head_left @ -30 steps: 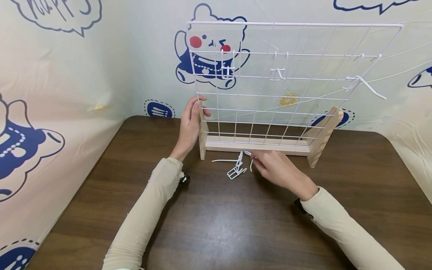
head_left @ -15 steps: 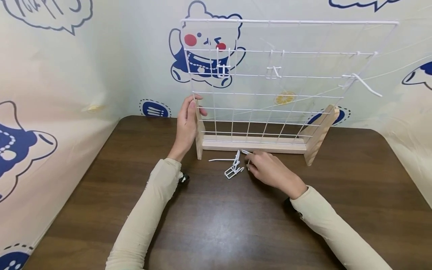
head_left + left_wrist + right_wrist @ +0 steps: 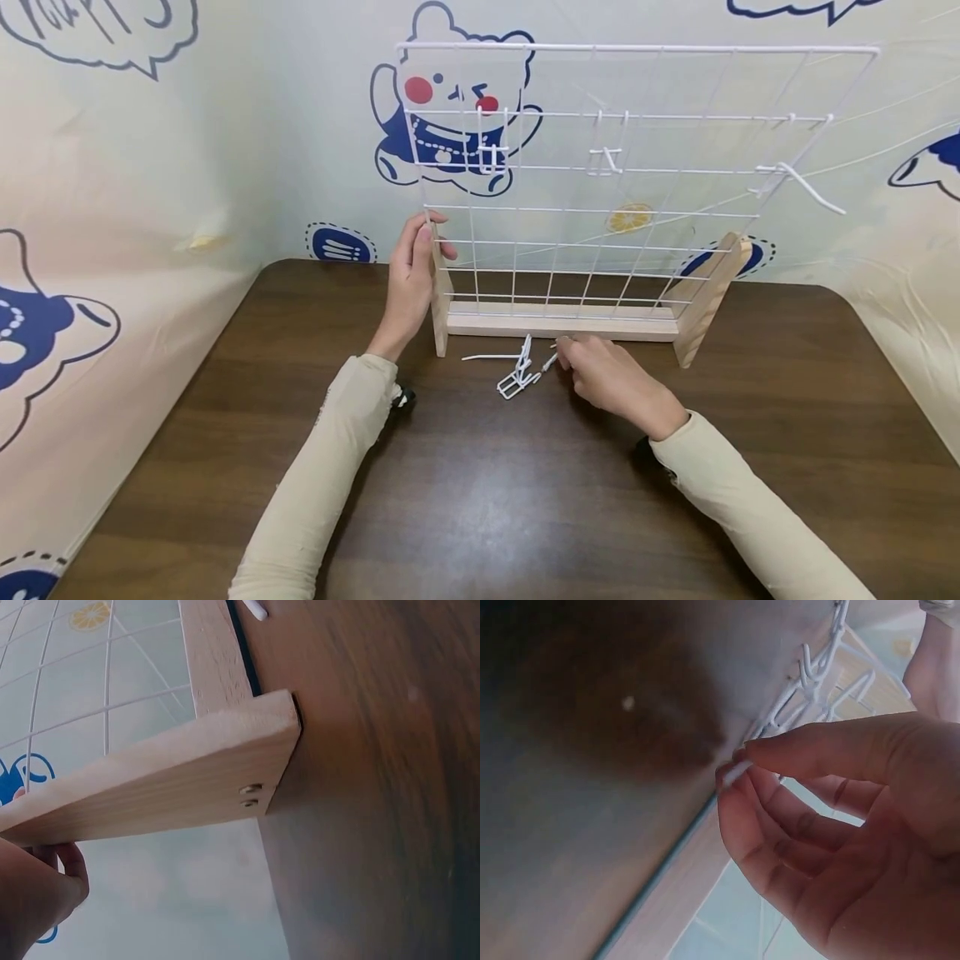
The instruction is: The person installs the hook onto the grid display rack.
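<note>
A white wire grid rack [image 3: 637, 49] stands on wooden supports at the back of the table. My left hand [image 3: 408, 287] grips its left wooden side piece [image 3: 440, 329], with the thumb on the near side. That side piece [image 3: 157, 791] fills much of the left wrist view. In front of the base, my right hand [image 3: 615, 379] pinches a white wire hook [image 3: 550, 362] between thumb and fingertips. Only a short white end [image 3: 739, 772] shows between the fingertips in the right wrist view. Just left of this hand lies a tangle of white wire hooks [image 3: 516, 382].
Hooks hang on the grid's upper wires: a left one [image 3: 492, 157], a middle one [image 3: 606, 158], and a right one [image 3: 810, 187] with its long arm jutting forward. The right wooden side piece [image 3: 701, 321] stands opposite. Behind the brown table [image 3: 480, 500] hangs a printed cloth [image 3: 315, 125].
The pinched hook has turned in my right hand and its visible part points down-left, apart from the tangle. My left hand keeps its grip. The head view has shifted slightly.
</note>
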Motion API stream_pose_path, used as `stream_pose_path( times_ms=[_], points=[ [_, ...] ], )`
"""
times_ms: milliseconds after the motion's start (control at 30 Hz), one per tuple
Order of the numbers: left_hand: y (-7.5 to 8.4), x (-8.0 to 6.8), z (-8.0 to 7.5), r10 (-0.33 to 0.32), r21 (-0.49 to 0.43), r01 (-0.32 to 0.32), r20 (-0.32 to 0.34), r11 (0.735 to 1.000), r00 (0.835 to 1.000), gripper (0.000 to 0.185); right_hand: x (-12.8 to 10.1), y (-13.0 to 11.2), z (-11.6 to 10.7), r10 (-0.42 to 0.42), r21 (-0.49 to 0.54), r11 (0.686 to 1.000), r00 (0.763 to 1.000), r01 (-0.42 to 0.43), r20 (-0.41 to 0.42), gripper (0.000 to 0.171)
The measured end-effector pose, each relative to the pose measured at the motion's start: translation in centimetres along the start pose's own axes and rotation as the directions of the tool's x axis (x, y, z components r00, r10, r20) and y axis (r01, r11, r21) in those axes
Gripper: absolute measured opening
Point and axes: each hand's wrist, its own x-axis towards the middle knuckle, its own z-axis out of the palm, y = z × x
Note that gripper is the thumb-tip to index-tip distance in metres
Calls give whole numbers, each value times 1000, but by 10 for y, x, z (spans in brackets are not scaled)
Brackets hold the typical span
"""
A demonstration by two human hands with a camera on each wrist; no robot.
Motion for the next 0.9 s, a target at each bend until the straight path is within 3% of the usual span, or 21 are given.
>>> stream_pose_path(
  times_ms=[333,567,767,900],
  points=[
    [1,2,-2,-7,11,6,26,1000,1000,32,3,14,-18,-6,108,994,1000,7,-10,16],
    [-1,1,-3,-5,20,4,30,1000,1000,31,2,23,-21,38,226,973,999,-43,25,11],
    [-1,1,-2,-6,12,6,29,1000,1000,32,0,29,-18,16,282,959,999,-29,47,8],
    [0,1,-1,-11,1,11,31,1000,999,32,1,35,-16,11,361,932,998,-33,60,9]
  ],
)
